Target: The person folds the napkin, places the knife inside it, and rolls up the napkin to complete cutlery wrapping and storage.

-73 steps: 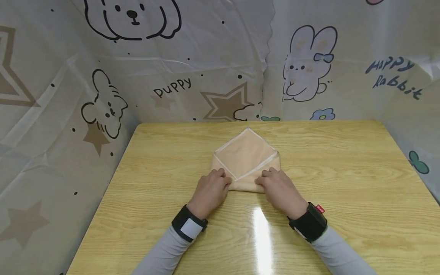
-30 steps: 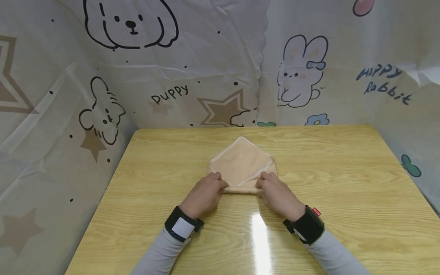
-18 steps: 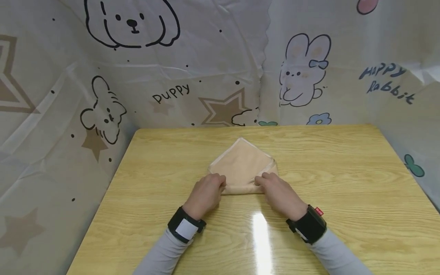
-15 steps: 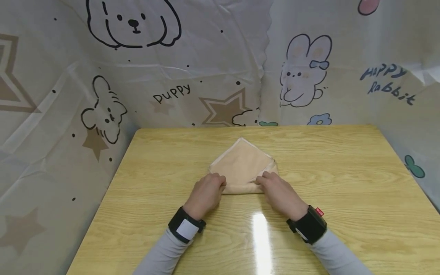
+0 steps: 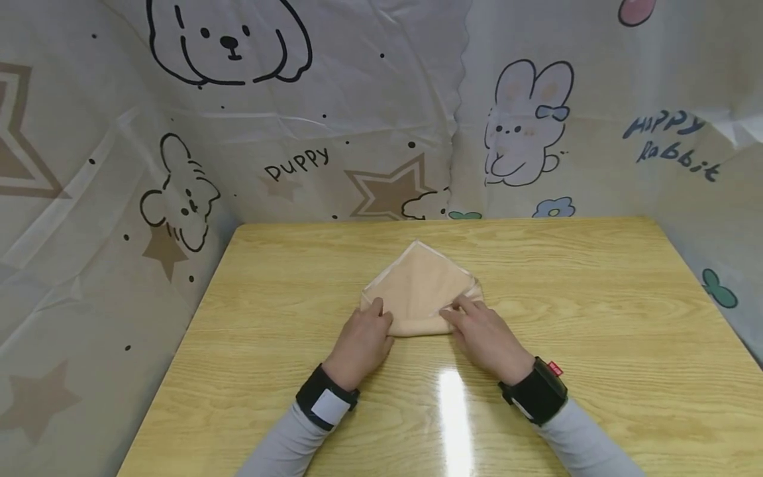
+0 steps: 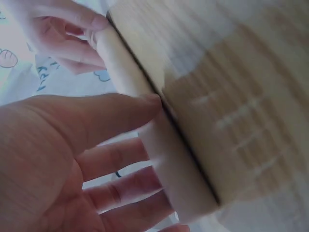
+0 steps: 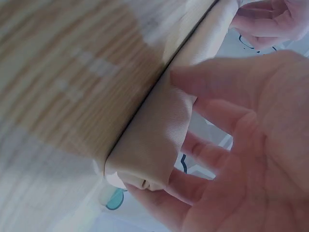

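A peach cloth (image 5: 417, 285) with white edging lies folded on the table, its far end a point and its near edge rolled into a thick band. At the band's left end my left hand (image 5: 363, 339) grips it, thumb on the near side and fingers over the top. My right hand (image 5: 485, 334) holds the right end the same way. In the left wrist view the thumb presses the smooth roll (image 6: 166, 159). Folded layers show at the open end of the roll (image 7: 145, 150) in the right wrist view. The cloth's underside is hidden.
The wood-grain table (image 5: 268, 278) extends around the cloth on all sides, with a bright light reflection (image 5: 455, 411) on its near part. A pale printed curtain (image 5: 381, 93) hangs behind the table and along its sides.
The cloth's near edge has been rolled away from me, covering the lower tip of the white-edged corner. My left hand has just shifted its fingers slightly; my right fingers have spread a little.
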A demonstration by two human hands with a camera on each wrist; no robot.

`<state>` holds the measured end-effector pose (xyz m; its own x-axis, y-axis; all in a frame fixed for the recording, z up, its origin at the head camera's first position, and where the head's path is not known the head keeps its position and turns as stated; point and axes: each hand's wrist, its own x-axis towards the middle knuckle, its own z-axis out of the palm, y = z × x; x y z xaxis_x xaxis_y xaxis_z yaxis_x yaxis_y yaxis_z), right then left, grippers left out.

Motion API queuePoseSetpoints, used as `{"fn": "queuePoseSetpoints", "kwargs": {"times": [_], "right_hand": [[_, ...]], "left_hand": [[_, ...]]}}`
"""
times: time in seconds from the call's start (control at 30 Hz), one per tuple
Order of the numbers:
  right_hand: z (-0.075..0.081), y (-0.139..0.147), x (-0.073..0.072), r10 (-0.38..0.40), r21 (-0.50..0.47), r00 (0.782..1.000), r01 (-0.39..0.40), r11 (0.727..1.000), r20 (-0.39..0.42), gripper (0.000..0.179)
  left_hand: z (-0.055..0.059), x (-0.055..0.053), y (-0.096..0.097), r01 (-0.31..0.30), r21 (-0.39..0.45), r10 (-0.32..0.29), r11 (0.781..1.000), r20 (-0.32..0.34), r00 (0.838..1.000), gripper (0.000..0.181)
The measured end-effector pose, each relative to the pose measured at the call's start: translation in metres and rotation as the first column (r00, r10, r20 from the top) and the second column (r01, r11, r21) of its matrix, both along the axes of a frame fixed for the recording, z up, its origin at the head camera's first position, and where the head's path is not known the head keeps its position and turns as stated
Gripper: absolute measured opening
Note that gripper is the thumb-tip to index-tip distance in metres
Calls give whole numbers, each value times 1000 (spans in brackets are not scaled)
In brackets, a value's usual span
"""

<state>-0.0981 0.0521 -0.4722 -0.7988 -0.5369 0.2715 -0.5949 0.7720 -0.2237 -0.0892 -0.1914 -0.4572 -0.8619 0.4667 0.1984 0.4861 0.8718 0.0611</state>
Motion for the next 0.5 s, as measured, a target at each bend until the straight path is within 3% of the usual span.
{"fn": "queuePoseSetpoints", "kwargs": {"times": [0.33,0.5], "right_hand": [[6,-1,2,15,64,998,-12,998,-60,22],[5,-2,5,-25,65,997,30,997,-77,17]], "left_hand": [[1,0,0,-21,17,20,1000,61,998,12],[0,0,1,-27,9,27,1000,29,999,14]]}}
